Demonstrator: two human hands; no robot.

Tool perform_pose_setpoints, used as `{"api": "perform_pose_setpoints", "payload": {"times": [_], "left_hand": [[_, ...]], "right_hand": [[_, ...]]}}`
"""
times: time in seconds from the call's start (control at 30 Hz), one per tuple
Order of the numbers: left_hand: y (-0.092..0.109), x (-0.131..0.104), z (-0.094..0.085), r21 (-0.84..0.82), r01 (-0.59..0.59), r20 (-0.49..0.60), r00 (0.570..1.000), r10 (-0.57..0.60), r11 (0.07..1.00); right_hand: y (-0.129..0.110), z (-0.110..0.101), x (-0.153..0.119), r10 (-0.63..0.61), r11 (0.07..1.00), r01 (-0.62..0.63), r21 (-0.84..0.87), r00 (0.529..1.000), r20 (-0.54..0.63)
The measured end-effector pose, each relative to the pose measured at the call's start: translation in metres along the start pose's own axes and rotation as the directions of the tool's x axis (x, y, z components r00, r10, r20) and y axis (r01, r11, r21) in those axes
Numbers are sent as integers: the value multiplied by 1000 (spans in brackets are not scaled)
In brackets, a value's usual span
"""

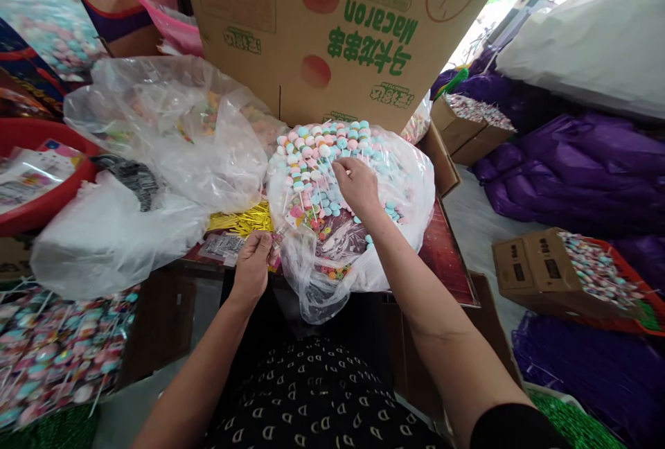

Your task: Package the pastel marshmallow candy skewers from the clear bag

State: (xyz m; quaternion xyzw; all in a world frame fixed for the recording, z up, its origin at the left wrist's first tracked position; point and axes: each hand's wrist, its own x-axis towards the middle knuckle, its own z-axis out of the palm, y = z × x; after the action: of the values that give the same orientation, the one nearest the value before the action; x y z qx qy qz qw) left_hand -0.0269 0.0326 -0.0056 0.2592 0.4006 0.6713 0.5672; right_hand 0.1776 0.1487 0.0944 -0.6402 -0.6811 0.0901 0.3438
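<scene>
Pastel candies on white sticks lie heaped on an open clear plastic bag at the middle of the table. Over the heap is my right hand, its fingers pinched together; whatever is between them is too small to name. My left hand is closed on the edge of a small clear printed packet, left of the bag's front. Gold twist ties lie just beyond my left hand. Small colourful rings show in the bag's front part.
A tall cardboard box stands behind the heap. Clear bags and a red basin are at the left. Stick candies fill a container at lower left. On the right are purple bundles and a carton of small pieces.
</scene>
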Motion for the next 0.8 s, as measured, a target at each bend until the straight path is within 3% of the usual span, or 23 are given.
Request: {"api": "perform_pose_setpoints", "payload": {"times": [0.1,0.2,0.27,0.4,0.53,0.63,0.8], "left_hand": [[1,-1,1,-39,16,5,1000,-16,999],[1,0,-1,-54,36,33,999,-34,998],[1,2,-3,-75,41,55,998,-37,996],[1,4,-6,-140,48,96,995,-35,989],[1,3,-8,-177,60,159,987,-32,982],[-1,3,-11,-181,73,205,978,-35,981],[-4,4,-14,-170,67,242,970,-24,983]], "right_hand": [[-5,7,24,89,974,-57,-220,986,140],[-11,17,37,171,939,-96,-329,964,206],[-12,22,43,190,938,-112,-327,958,216],[-2,26,42,236,966,-208,-154,952,196],[14,20,17,264,945,-286,157,953,146],[25,9,-17,271,851,-309,424,951,149],[41,-24,-83,179,762,-270,588,961,209]]}}
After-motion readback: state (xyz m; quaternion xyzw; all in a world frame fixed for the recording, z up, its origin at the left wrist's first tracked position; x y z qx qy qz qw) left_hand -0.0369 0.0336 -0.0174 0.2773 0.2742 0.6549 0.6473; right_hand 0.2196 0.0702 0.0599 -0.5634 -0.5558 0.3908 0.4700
